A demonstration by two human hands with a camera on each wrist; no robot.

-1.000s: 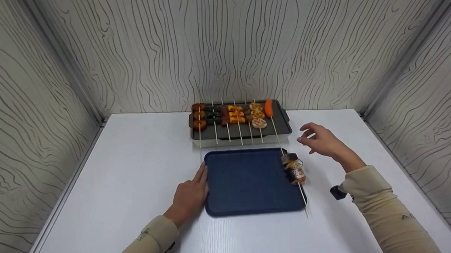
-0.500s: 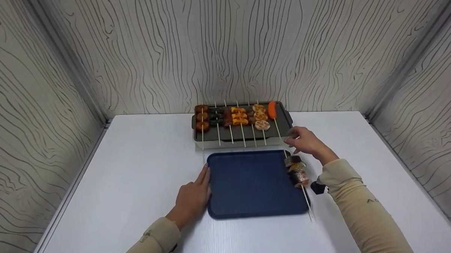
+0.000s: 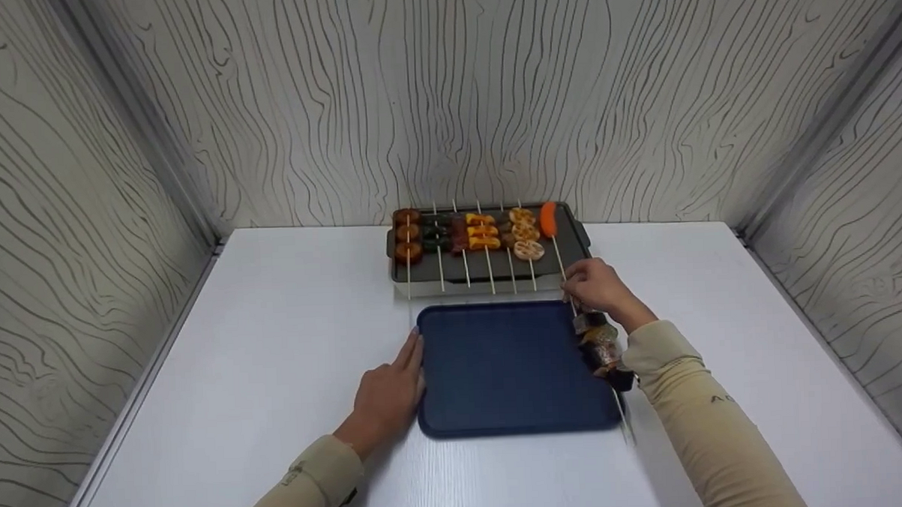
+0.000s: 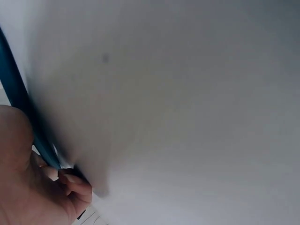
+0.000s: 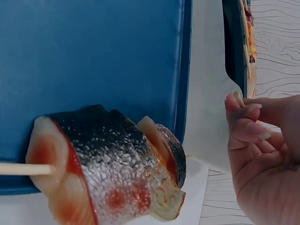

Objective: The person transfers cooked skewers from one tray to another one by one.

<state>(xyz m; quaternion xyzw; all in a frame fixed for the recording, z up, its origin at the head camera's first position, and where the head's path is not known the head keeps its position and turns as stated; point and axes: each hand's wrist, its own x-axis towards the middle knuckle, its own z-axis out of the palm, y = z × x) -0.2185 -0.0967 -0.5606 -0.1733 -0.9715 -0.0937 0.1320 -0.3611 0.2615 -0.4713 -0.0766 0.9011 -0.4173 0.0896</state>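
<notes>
In the head view my right hand [image 3: 598, 286] pinches the lower stick end of a skewer with an orange sausage [image 3: 548, 219]; the sausage lies at the right of a dark grill pan [image 3: 570, 238]. The right wrist view shows the pinched stick end [image 5: 239, 99] between thumb and finger. A skewer of silvery-skinned fish pieces [image 5: 108, 161] lies over the right rim of a blue tray [image 3: 515, 371], below that hand and untouched by its fingertips. Along the tray's left rim rests my left hand [image 3: 387, 394], its leading fingers straight in the head view; other fingers bend beneath.
Several other skewers stand side by side on the pan, among them lotus root slices [image 3: 528, 250], yellow pieces [image 3: 483, 231] and brown rounds [image 3: 408, 252], with sticks jutting over its front edge. The pan sits close to the patterned back wall [image 3: 445, 96]. Both stand on a white table [image 3: 295, 304].
My right hand has come in from the right, down to the sausage skewer's stick, and now pinches it. The left hand stays at the tray's rim; the view shifts slightly.
</notes>
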